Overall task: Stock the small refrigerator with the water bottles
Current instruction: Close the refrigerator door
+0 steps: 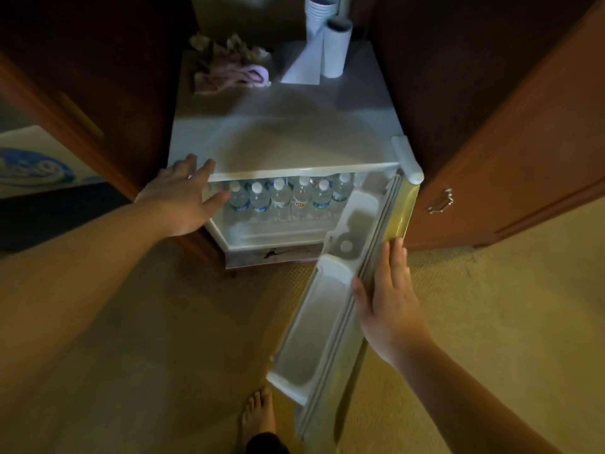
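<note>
A small white refrigerator (281,139) stands in a wooden cabinet with its door (330,309) swung open toward me on the right. Several clear water bottles (280,196) with white caps stand upright in a row inside. My left hand (183,198) rests flat, fingers spread, on the refrigerator's front left corner, thumb near the leftmost bottle, and holds nothing. My right hand (386,299) lies flat against the door's outer edge, fingers pointing up, with the thumb over the inner seal. The door's shelves look empty except for a round white shape (346,246) in the upper one.
On the refrigerator's top lie crumpled cloths (229,63), a paper roll (335,49) and stacked cups (319,9). An open wooden cabinet door (510,152) with a metal handle stands to the right. My bare foot (258,417) is on the beige carpet below the refrigerator door.
</note>
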The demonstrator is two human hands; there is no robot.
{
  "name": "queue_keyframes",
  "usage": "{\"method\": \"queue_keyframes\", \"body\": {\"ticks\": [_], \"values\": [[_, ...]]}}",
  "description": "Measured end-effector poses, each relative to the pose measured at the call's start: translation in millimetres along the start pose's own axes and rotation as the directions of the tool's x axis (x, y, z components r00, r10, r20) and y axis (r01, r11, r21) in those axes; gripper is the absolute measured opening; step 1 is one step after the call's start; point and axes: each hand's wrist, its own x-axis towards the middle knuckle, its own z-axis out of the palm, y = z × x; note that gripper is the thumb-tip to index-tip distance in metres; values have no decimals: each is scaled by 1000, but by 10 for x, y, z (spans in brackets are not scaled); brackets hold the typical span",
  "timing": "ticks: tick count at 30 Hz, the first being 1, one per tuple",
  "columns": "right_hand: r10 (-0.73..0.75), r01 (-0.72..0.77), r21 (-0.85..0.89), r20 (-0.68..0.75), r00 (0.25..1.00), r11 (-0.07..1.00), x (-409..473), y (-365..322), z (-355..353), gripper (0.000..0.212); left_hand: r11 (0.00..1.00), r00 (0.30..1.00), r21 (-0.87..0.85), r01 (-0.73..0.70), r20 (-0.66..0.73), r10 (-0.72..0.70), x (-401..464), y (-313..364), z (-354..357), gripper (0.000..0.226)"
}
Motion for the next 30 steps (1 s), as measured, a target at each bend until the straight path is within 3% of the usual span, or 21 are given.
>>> {"method": "queue_keyframes", "body": {"ticks": [10, 22, 30], "values": [[-96, 106, -243, 56, 994, 964, 428, -428, 51, 91, 998, 999, -54, -22, 44, 24, 75, -62, 15, 93], [-92, 98, -204, 37, 995, 974, 1039, -881, 246, 86, 996, 995, -72, -54, 78, 60, 29, -83, -20, 92], [-81, 89, -299, 38, 996, 950, 1430, -1025, 267, 85, 997, 995, -48, -64, 74, 68, -16, -71, -38, 124]]}}
